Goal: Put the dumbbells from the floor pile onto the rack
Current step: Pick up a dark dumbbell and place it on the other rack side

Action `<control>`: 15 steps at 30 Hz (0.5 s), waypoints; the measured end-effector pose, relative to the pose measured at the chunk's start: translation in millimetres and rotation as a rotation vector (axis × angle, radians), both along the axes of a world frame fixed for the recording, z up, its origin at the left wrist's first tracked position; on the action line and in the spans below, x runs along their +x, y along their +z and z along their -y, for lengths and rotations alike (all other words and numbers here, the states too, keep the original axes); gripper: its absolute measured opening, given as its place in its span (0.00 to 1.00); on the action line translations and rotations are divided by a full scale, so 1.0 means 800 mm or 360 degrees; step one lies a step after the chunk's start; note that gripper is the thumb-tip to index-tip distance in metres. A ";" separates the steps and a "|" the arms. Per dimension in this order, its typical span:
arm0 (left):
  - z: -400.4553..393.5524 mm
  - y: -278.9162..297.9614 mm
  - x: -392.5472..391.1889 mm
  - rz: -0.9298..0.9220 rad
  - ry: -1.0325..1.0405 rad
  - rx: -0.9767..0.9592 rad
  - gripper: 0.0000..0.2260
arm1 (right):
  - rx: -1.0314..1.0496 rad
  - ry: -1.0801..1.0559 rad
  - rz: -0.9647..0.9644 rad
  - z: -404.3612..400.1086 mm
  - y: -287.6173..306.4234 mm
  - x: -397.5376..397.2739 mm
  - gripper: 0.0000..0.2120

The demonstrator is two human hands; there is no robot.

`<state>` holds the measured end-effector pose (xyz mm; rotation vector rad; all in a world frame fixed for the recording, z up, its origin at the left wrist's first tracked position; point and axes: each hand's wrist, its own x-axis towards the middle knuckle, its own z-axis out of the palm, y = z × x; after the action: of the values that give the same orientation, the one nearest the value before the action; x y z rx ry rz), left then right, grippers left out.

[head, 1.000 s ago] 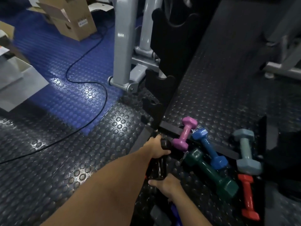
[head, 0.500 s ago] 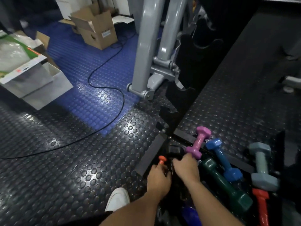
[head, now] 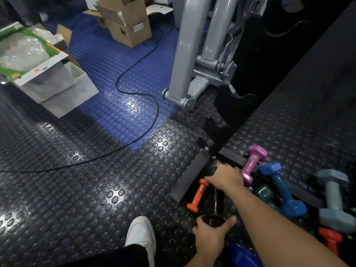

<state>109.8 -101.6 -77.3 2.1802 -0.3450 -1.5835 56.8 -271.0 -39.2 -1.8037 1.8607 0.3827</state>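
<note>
Single head-worn view looks steeply down, close over the studded floor [head: 96,189]; no second view.

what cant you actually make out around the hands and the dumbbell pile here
Head view only:
- black dumbbell: both heads covered by the left hand and right hand.
- green dumbbell: mostly behind the right forearm.
- red dumbbell: cut off near the bottom edge.
- rack: too dark to read.

Now spread to opposite ends of the black dumbbell [head: 216,204]: right hand [head: 227,179] far, left hand [head: 211,235] near.
</note>
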 end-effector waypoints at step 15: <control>0.004 -0.022 -0.001 0.0091 0.0043 -0.0158 0.46 | 0.0154 -0.0406 0.0188 0.017 -0.006 0.017 0.28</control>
<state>109.2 -104.6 -95.1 2.1483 -0.4014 -1.4607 70.2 -284.5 -44.0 -1.4704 1.9244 0.2615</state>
